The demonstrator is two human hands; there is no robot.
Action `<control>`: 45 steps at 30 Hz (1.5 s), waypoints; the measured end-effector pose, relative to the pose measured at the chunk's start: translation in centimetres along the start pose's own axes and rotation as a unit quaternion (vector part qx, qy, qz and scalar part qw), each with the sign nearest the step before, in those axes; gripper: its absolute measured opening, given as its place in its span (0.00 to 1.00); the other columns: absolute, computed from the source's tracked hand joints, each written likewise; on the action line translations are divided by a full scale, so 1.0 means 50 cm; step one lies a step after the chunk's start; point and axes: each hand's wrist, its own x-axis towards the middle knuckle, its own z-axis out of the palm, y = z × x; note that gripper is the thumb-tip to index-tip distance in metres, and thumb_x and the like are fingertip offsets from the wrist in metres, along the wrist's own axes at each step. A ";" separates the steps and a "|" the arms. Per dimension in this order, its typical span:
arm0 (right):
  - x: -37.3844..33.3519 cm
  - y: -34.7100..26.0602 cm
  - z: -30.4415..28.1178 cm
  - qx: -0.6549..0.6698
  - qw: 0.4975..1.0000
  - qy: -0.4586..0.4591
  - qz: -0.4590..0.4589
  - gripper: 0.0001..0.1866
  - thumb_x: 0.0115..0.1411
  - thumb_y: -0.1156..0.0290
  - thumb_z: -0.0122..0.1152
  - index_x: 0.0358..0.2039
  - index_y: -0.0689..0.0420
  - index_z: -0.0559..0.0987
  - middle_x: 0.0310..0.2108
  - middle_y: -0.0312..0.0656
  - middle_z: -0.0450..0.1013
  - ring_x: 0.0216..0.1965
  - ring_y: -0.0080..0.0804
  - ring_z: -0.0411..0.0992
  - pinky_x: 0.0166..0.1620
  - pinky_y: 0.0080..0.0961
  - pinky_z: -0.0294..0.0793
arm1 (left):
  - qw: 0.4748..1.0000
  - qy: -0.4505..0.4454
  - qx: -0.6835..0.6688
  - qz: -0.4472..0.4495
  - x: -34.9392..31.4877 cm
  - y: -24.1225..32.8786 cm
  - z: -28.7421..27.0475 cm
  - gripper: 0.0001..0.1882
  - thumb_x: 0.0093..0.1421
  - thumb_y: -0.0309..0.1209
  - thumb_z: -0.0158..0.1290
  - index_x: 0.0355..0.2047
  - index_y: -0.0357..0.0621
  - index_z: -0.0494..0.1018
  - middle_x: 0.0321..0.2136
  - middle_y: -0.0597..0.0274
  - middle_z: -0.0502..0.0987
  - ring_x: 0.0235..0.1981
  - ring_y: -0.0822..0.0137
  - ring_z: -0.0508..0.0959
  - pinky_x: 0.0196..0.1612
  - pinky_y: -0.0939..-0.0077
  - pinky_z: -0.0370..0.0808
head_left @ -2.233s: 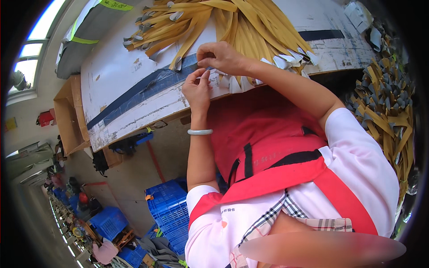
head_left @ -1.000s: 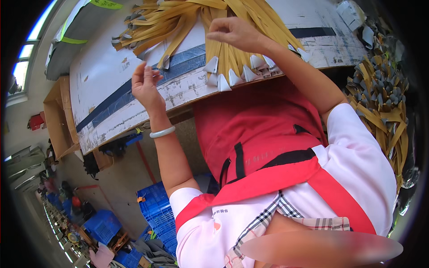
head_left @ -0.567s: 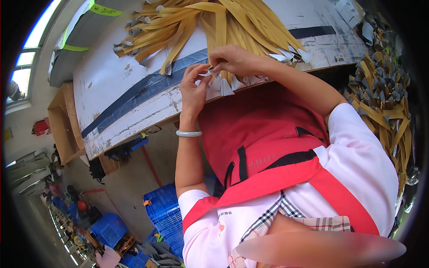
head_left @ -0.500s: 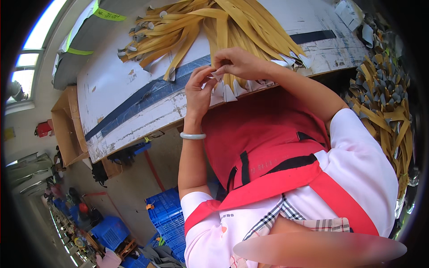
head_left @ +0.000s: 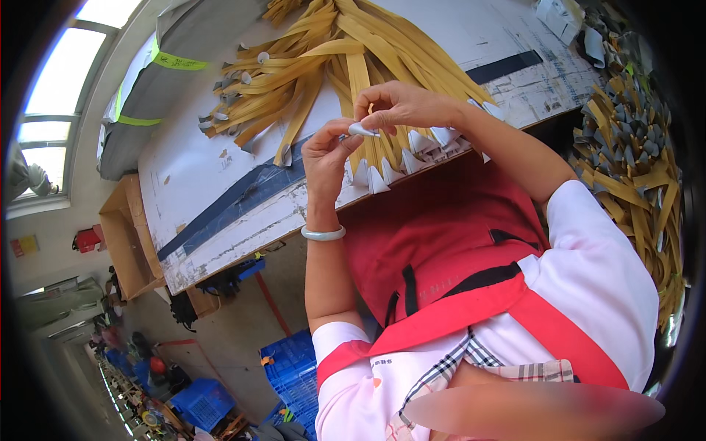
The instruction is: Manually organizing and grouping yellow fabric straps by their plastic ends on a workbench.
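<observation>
My left hand (head_left: pixel 325 156), with a pale bangle on its wrist, pinches the white end piece (head_left: pixel 362 130) of a yellow strap (head_left: pixel 358 70). My right hand (head_left: pixel 408 108) grips the same strap just above that end, thumb and fingers closed together. The fingertips of both hands nearly meet and partly hide the strap between them. Below them, several other yellow straps end in white pointed tips (head_left: pixel 376 181) along the table's near edge. A large fanned bundle of yellow straps (head_left: pixel 397 44) spreads over the table beyond my hands.
The worn white table (head_left: pixel 187 165) carries a dark blue strip (head_left: pixel 228 206). Grey stacked material with green bands (head_left: pixel 176 62) stands at the far left, above an open cardboard box (head_left: pixel 125 235). Many grey-tipped straps (head_left: pixel 632 154) hang at the right. Blue crates (head_left: pixel 294 375) stand below.
The view has shifted slightly, so the table sits lower. Both hands stay together on the strap end; its white tip now shows more plainly between the fingers.
</observation>
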 end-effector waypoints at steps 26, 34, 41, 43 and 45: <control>-0.043 0.036 0.027 -0.066 0.955 0.221 -0.186 0.01 0.62 0.79 0.58 0.33 0.61 0.75 0.31 0.36 0.70 0.30 0.24 0.71 0.33 0.23 0.72 | 0.981 0.186 0.025 0.039 -0.034 0.041 0.111 0.09 0.60 0.15 0.55 0.41 0.31 0.73 0.43 0.58 0.73 0.38 0.71 0.79 0.32 0.81 0.79; -0.055 0.013 0.068 0.074 0.979 0.183 -0.050 0.06 0.64 0.71 0.61 0.33 0.61 0.78 0.29 0.33 0.71 0.28 0.18 0.70 0.34 0.17 0.71 | 0.956 0.084 0.259 0.110 -0.041 0.024 0.055 0.03 0.58 0.14 0.54 0.31 0.32 0.74 0.31 0.59 0.76 0.28 0.72 0.79 0.32 0.80 0.79; -0.018 0.012 0.056 0.020 0.973 0.219 -0.071 0.09 0.65 0.66 0.61 0.34 0.59 0.79 0.25 0.31 0.73 0.25 0.15 0.70 0.31 0.15 0.70 | 0.955 0.133 0.240 0.110 -0.026 0.028 0.031 0.03 0.62 0.16 0.52 0.32 0.34 0.72 0.33 0.58 0.77 0.29 0.71 0.80 0.35 0.81 0.77; -0.001 0.003 0.035 0.025 0.970 0.233 -0.065 0.12 0.66 0.62 0.58 0.36 0.59 0.79 0.25 0.32 0.73 0.25 0.15 0.70 0.32 0.14 0.71 | 0.939 0.247 0.214 0.103 -0.021 0.059 -0.038 0.03 0.65 0.22 0.52 0.37 0.34 0.72 0.31 0.55 0.77 0.29 0.66 0.81 0.36 0.74 0.81; 0.002 0.010 0.021 0.015 0.963 0.254 -0.093 0.12 0.66 0.62 0.58 0.36 0.59 0.79 0.26 0.32 0.73 0.26 0.15 0.70 0.32 0.15 0.72 | 0.900 0.403 0.055 0.158 -0.023 0.092 -0.137 0.07 0.66 0.23 0.51 0.43 0.35 0.69 0.32 0.56 0.78 0.33 0.61 0.81 0.39 0.64 0.85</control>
